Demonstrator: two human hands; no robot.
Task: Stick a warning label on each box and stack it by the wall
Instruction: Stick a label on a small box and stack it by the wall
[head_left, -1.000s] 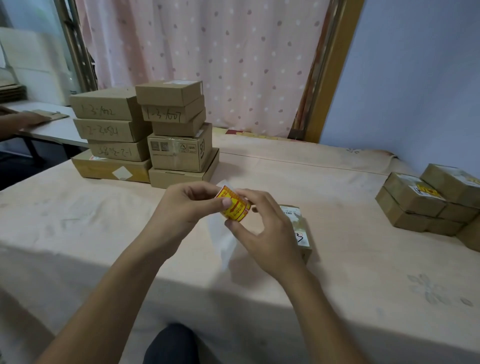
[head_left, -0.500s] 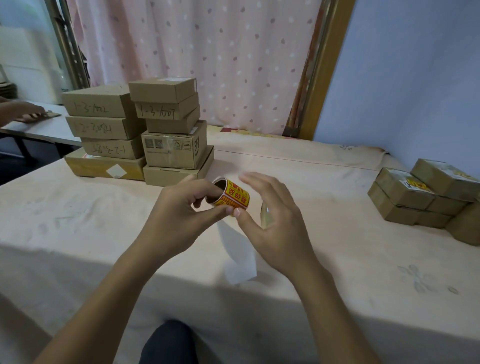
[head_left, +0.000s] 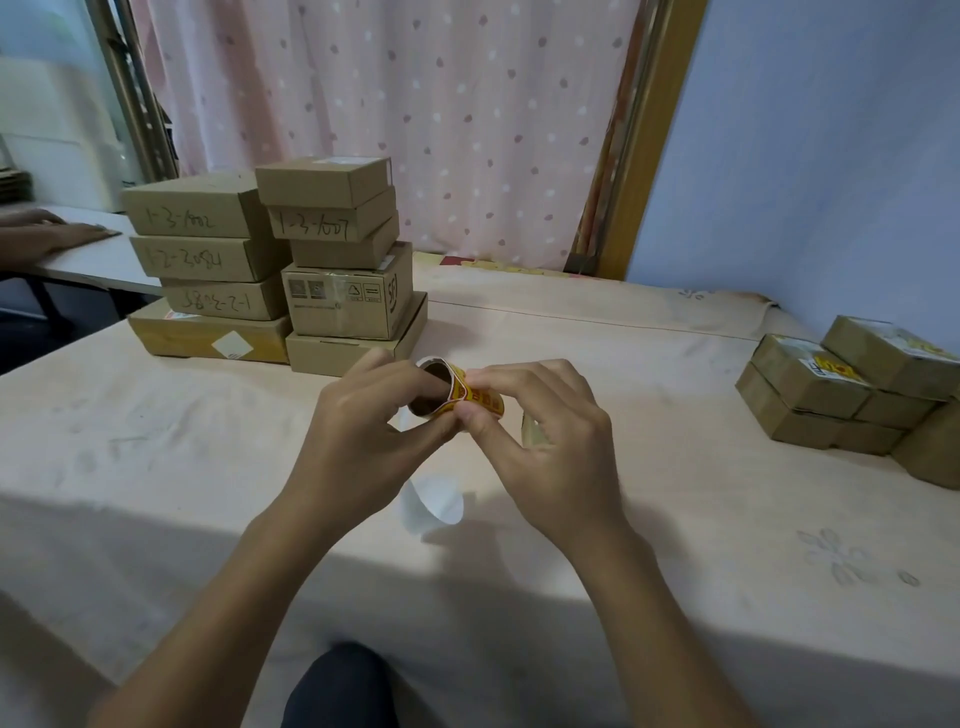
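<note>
My left hand (head_left: 363, 431) grips a small roll of yellow and red warning labels (head_left: 457, 397) above the middle of the table. My right hand (head_left: 540, 436) pinches the yellow label at the roll's outer edge. A strip of white backing paper (head_left: 434, 501) hangs from the roll down to the tablecloth. Behind my right hand only a sliver of a small box (head_left: 531, 431) shows. Two stacks of plain brown boxes (head_left: 275, 265) stand at the back left. Labelled boxes (head_left: 852, 384) are stacked at the right by the blue wall.
The table carries a pale pink cloth (head_left: 156, 441) with faint flower prints. A dotted pink curtain (head_left: 389, 114) and a wooden frame (head_left: 649, 135) stand behind it. Another person's hand (head_left: 47, 236) rests on a white table at far left.
My right hand, which had opened off the roll half a second ago, has closed again on the label's edge. The roll sits a little turned in my left hand.
</note>
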